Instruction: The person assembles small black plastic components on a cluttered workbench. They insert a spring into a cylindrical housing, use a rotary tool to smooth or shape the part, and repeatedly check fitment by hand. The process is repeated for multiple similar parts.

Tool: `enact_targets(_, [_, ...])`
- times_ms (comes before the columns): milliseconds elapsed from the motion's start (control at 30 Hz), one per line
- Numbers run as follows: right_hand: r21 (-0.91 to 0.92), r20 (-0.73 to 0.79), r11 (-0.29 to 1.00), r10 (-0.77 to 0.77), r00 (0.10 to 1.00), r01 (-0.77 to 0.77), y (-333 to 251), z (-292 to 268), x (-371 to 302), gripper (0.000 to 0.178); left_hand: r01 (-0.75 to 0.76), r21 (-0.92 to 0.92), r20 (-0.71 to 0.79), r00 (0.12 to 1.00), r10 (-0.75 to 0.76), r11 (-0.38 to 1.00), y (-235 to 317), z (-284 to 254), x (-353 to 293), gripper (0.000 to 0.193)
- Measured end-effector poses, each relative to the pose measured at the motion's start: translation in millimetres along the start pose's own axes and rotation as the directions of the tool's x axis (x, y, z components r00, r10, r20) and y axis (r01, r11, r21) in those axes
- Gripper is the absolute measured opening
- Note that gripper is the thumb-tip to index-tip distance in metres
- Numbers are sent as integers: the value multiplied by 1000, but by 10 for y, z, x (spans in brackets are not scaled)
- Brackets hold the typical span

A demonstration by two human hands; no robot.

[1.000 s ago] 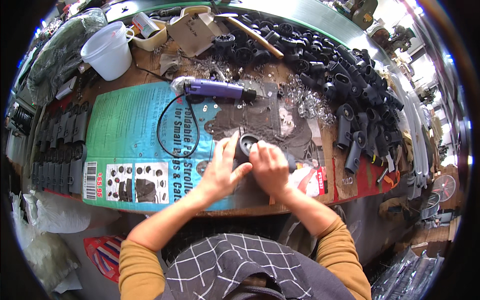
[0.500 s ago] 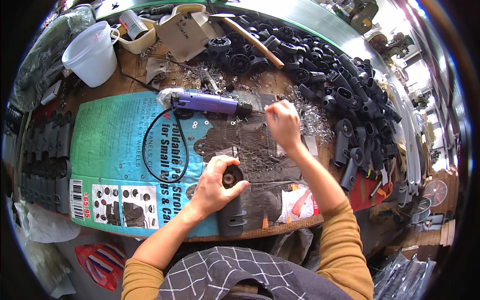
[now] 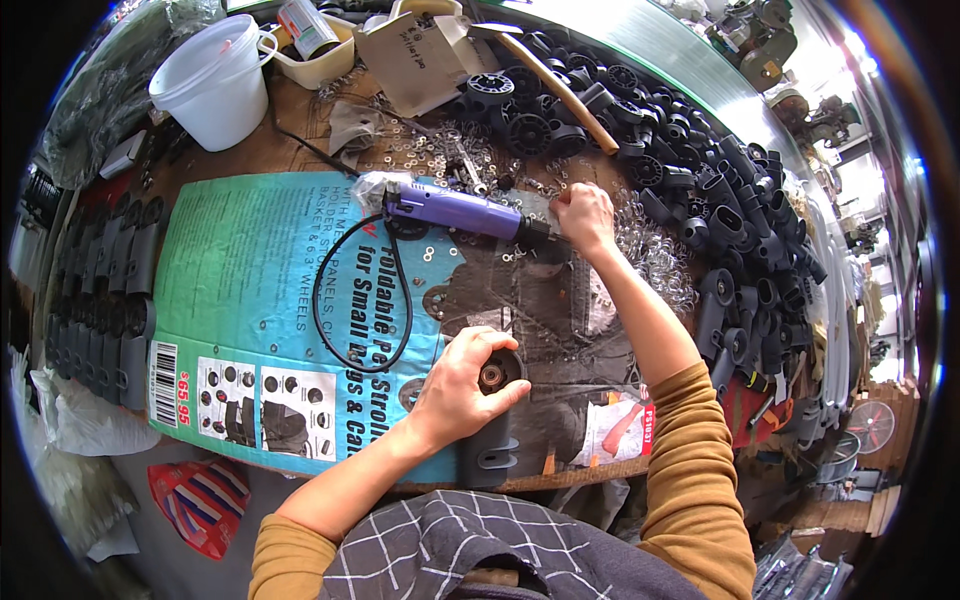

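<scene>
My left hand (image 3: 462,388) is wrapped round a dark grey plastic part (image 3: 488,445) near the table's front edge. Its round end faces up, with a coppery ring or spring inside the socket (image 3: 491,377). My right hand (image 3: 588,218) is farther off, its fingers curled into a pinch beside the tip of a purple electric screwdriver (image 3: 455,209). Whatever those fingers hold, if anything, is hidden. Small loose metal pieces (image 3: 645,245) lie scattered just right of that hand. The screwdriver rests on its side, and its black cord (image 3: 322,300) loops to the left.
A flattened printed cardboard sheet (image 3: 240,300) covers much of the table. Dark plastic parts heap up (image 3: 735,215) at the right; similar ones stand in rows (image 3: 105,300) at the left. A white bucket (image 3: 215,95), a cream tub (image 3: 325,68) and a wooden-handled tool (image 3: 560,90) sit at the back.
The whole view has shifted, so the table appears farther right. My right hand has moved slightly away from me at the screwdriver's tip. My left hand keeps its grip on the plastic part.
</scene>
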State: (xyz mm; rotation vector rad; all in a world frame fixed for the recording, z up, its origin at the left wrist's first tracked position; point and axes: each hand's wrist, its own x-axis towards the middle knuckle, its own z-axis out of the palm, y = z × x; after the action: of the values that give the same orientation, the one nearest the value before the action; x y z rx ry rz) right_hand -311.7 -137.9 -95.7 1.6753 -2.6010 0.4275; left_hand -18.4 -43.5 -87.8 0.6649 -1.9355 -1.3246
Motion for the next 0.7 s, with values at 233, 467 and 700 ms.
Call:
enact_targets(233, [151,44,988,3,999,-10,-32,-150,24,21,4,-4,17,1000,-4,1000,26,-10,18,46])
enact_targets(467, [639,119,755,-288,950,149,-595,-810,-1433,12,-21,63,-54,998,24,998,-47,44,-21,65])
enact_targets(700, [617,191,779,-285,939,111,-814,-670,-1919,10,22,49,-63,998,-19,999,-71,73,-22,65])
